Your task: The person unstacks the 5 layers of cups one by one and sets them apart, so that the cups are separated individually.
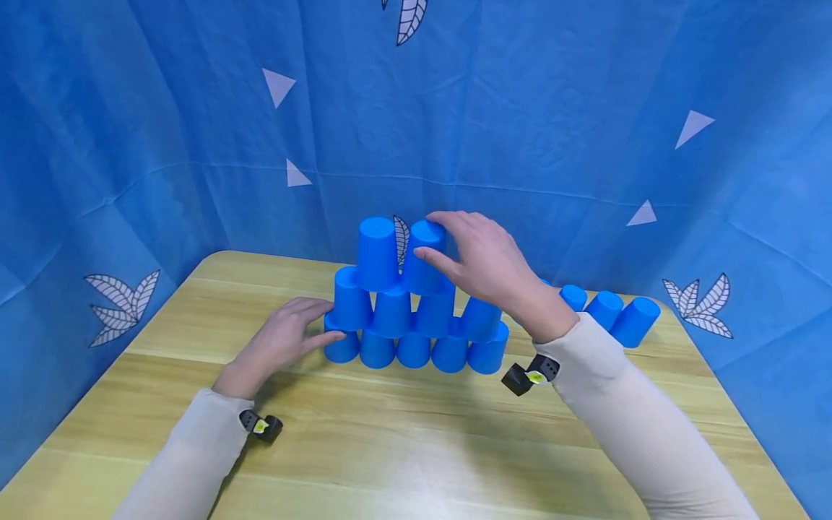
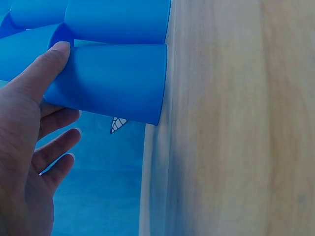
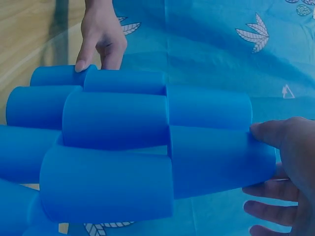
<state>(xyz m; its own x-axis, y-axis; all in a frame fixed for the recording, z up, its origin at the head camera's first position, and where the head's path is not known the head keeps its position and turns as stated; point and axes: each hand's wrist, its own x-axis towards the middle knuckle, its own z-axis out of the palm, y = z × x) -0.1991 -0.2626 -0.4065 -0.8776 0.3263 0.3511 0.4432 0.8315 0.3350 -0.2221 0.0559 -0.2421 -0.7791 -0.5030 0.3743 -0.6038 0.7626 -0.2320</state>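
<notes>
Upside-down blue cups stand in a stepped stack, with several in the bottom row (image 1: 414, 350), several in the middle row (image 1: 392, 312) and two on top. My right hand (image 1: 484, 253) holds the right top cup (image 1: 424, 269) near its closed end, thumb in front and fingers at the far side. Beside it is the left top cup (image 1: 377, 256). Low at the stack's left end, my left hand (image 1: 279, 336) pinches the outermost bottom cup (image 2: 110, 81) between thumb and index finger. Its other fingers hang loosely apart in the left wrist view.
More upside-down blue cups (image 1: 635, 322) stand in a row at the back right of the wooden table (image 1: 364, 448), partly behind my right forearm. A blue curtain (image 1: 552, 108) with leaf and triangle prints hangs close behind the table and along its sides.
</notes>
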